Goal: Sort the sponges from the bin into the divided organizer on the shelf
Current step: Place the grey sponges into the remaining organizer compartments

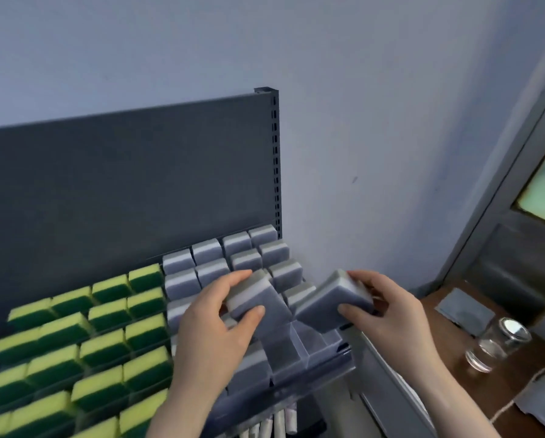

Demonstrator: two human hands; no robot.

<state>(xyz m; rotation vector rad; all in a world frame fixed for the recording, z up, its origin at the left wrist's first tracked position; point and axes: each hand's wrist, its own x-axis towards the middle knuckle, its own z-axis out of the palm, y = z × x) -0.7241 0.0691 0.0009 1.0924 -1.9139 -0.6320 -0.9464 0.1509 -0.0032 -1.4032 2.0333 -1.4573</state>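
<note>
Head view: left hand (215,320) grips a grey sponge (249,298) over the divided organizer (315,349); right hand (388,308) grips another grey sponge (334,301) just right of it. Yellow-green sponges (75,336) fill organizer's left side. No legible txt or brands. Glass jar (498,343) right of organizer.

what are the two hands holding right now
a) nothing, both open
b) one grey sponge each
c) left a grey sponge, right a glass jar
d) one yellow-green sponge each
b: the left hand grips a grey sponge and the right hand grips another grey sponge, both over the grey side of the organizer; the yellow-green sponges sit untouched in their compartments and the glass jar stands apart on the wooden surface.
</note>
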